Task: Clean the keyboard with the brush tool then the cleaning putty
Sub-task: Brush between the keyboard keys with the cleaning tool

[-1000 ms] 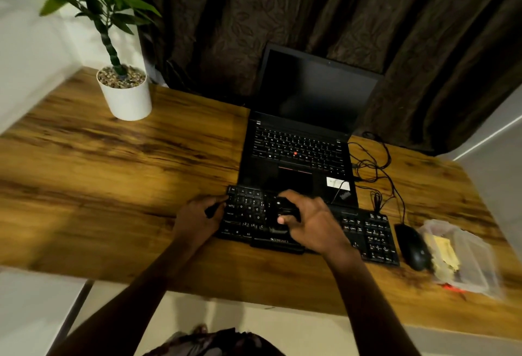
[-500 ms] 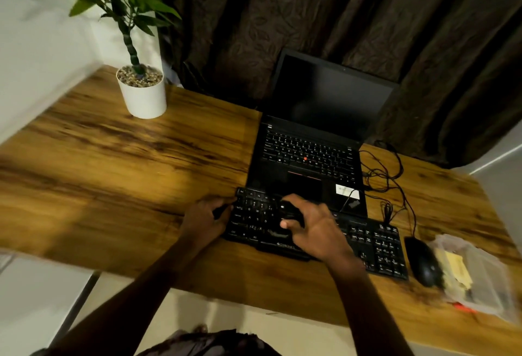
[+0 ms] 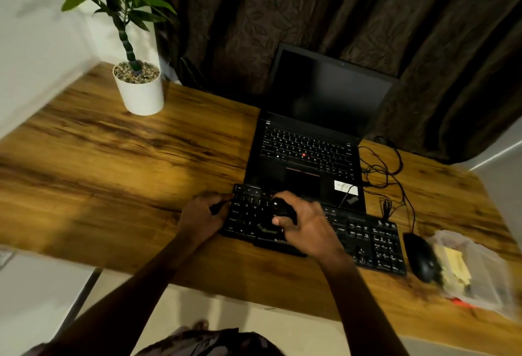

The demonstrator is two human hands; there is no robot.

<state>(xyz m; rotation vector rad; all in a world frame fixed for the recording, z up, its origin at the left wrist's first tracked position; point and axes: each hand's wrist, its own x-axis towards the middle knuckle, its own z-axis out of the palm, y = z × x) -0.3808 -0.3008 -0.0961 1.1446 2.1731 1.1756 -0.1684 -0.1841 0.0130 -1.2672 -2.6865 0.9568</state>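
Note:
A black external keyboard (image 3: 367, 240) lies on the wooden desk in front of an open laptop. My right hand (image 3: 308, 225) grips a black brush tool (image 3: 281, 208) over the left-middle keys, its dark bristle end down on the keys near the front row. At the keyboard's left end my left hand (image 3: 202, 216) curls its fingers round the edge. A clear plastic bag (image 3: 474, 268) at the desk's right end holds something yellow, blurred; I cannot tell whether it is the putty.
The black laptop (image 3: 308, 155) stands open with a dark screen just behind the keyboard. A black mouse (image 3: 421, 257) and tangled cables (image 3: 384, 169) lie to the right. A potted plant (image 3: 139, 90) in a white pot stands at the back left. A dark curtain hangs behind.
The view has shifted, so everything sits further right in frame. Both hands keep their places on the keyboard; the right hand with the brush has hardly moved.

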